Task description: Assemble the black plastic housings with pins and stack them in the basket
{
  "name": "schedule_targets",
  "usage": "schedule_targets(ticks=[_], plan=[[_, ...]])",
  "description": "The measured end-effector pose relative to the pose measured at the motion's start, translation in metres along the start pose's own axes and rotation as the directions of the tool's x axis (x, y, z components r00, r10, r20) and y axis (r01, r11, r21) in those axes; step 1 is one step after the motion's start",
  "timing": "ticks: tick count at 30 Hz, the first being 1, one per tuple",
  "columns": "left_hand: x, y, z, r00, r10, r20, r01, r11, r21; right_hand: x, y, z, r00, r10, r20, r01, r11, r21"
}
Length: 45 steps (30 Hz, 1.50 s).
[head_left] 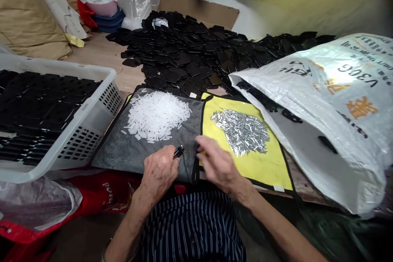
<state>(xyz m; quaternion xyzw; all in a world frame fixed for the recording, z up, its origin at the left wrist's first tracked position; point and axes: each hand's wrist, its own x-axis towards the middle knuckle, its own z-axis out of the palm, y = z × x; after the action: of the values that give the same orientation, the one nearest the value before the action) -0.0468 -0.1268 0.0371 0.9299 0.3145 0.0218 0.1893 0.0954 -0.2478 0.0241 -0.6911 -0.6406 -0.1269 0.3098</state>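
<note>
My left hand (161,168) is closed around a black plastic piece (178,152) with a shiny end, most of it hidden by the fingers. This hand is over the front of a grey cloth (123,153). To its right, my right hand (219,166) hovers by the seam between the grey cloth and a yellow cloth (211,127). Motion smears its fingertips, and whether they grip anything cannot be made out. White plastic strips (158,114) lie heaped on the grey cloth. Small silvery metal pins (245,131) are piled on the yellow one.
At left stands a white plastic basket (92,108) with rows of black plates (46,98). A large heap of black plates (190,57) spreads behind the cloths. On the right, a white woven sack (344,90) gapes open. Bowls (102,6) are stacked at the back left.
</note>
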Motion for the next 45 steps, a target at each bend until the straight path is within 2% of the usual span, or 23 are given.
schedule_targets(ticks=[2, 4, 5, 7, 9, 11, 15, 17, 19, 20, 22, 23, 25, 27, 28, 30, 33, 37, 45], plan=[[0.001, -0.005, 0.001, 0.999, -0.045, -0.013, 0.043, 0.990, -0.133, -0.010, 0.022, -0.017, 0.983, 0.177, -0.048, -0.182, 0.974, -0.133], [0.002, -0.009, 0.003, 0.991, -0.125, -0.051, 0.101, 0.935, -0.339, -0.016, 0.042, -0.035, 0.922, 0.379, 0.074, -0.327, 0.868, -0.374], [0.002, -0.010, 0.005, 0.981, -0.180, -0.070, 0.129, 0.880, -0.457, -0.018, 0.049, -0.042, 0.871, 0.469, 0.145, -0.355, 0.806, -0.474], [0.002, -0.010, 0.008, 0.954, -0.291, -0.068, 0.165, 0.704, -0.691, -0.019, 0.058, -0.050, 0.781, 0.576, 0.241, -0.365, 0.734, -0.572], [-0.001, -0.008, 0.010, 0.938, -0.346, -0.005, 0.170, 0.475, -0.864, -0.019, 0.063, -0.050, 0.748, 0.612, 0.257, -0.389, 0.718, -0.577], [-0.005, -0.006, 0.011, 0.943, -0.327, 0.056, 0.151, 0.272, -0.950, -0.019, 0.067, -0.048, 0.732, 0.629, 0.262, -0.427, 0.723, -0.543], [-0.013, -0.007, 0.010, 0.947, -0.312, 0.076, 0.094, 0.041, -0.995, -0.017, 0.083, -0.052, 0.712, 0.627, 0.317, -0.474, 0.762, -0.442], [-0.015, -0.008, 0.009, 0.940, -0.328, 0.090, 0.081, -0.041, -0.996, -0.015, 0.089, -0.059, 0.725, 0.622, 0.295, -0.488, 0.766, -0.418], [-0.016, -0.009, 0.008, 0.933, -0.347, 0.101, 0.070, -0.101, -0.992, -0.010, 0.086, -0.065, 0.757, 0.620, 0.206, -0.540, 0.771, -0.338], [-0.016, -0.008, 0.008, 0.929, -0.355, 0.103, 0.062, -0.124, -0.990, -0.006, 0.080, -0.066, 0.761, 0.629, 0.159, -0.588, 0.772, -0.241], [-0.016, -0.007, 0.008, 0.927, -0.358, 0.114, 0.059, -0.161, -0.985, 0.002, 0.059, -0.063, 0.727, 0.676, 0.124, -0.686, 0.724, 0.078], [-0.017, -0.006, 0.008, 0.928, -0.352, 0.124, 0.063, -0.178, -0.982, 0.007, 0.046, -0.058, 0.698, 0.699, 0.156, -0.711, 0.652, 0.262], [-0.018, -0.004, 0.009, 0.930, -0.339, 0.145, 0.072, -0.219, -0.973, 0.015, 0.017, -0.043, 0.651, 0.707, 0.275, -0.710, 0.440, 0.551], [-0.020, -0.004, 0.010, 0.930, -0.325, 0.170, 0.082, -0.268, -0.960, 0.022, -0.010, -0.024, 0.613, 0.697, 0.371, -0.695, 0.253, 0.673], [-0.021, -0.005, 0.010, 0.930, -0.320, 0.181, 0.084, -0.294, -0.952, 0.024, -0.020, -0.015, 0.596, 0.700, 0.394, -0.689, 0.194, 0.698], [-0.024, -0.007, 0.011, 0.930, -0.312, 0.195, 0.083, -0.337, -0.938, 0.028, -0.037, 0.000, 0.576, 0.716, 0.394, -0.674, 0.145, 0.724], [-0.028, -0.011, 0.013, 0.928, -0.316, 0.196, 0.071, -0.368, -0.927, 0.032, -0.051, 0.016, 0.579, 0.743, 0.334, -0.649, 0.173, 0.741], [-0.030, -0.016, 0.015, 0.928, -0.324, 0.184, 0.044, -0.395, -0.918, 0.033, -0.060, 0.028, 0.601, 0.762, 0.242, -0.630, 0.265, 0.730], [-0.031, -0.021, 0.015, 0.926, -0.341, 0.162, 0.001, -0.428, -0.904, 0.028, -0.071, 0.040, 0.727, 0.687, -0.023, -0.549, 0.601, 0.580]])
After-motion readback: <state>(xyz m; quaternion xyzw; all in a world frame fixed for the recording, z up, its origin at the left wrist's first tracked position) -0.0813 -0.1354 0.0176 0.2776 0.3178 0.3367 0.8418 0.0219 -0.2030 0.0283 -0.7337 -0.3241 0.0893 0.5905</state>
